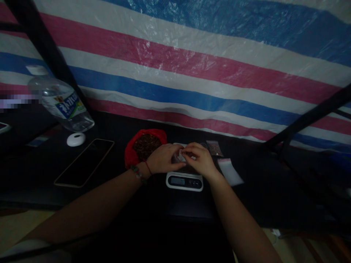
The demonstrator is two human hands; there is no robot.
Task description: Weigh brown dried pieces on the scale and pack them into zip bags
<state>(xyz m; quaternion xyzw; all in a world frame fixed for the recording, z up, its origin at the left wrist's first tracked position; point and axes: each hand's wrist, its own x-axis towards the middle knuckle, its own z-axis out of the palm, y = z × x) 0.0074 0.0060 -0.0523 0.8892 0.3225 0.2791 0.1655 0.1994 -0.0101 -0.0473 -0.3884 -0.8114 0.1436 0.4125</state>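
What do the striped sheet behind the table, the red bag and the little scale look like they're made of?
Striped sheet: likely woven plastic tarp, glossy, with crinkled highlights.
Red bag: probably thin plastic film, shiny and rumpled, holding dark brown bits.
Scale: seemingly hard white plastic, smooth, with a small display.
Both hands hold a small clear pouch over it.

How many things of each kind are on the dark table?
Small clear plastic zip bags: 3, one pinched by the left hand and right hand, one filled, one empty
Red plastic bag of brown bits: 1
White digital scale: 1
Clear plastic water bottle: 1
Black flat phone: 1
White round puck: 1
Total: 8
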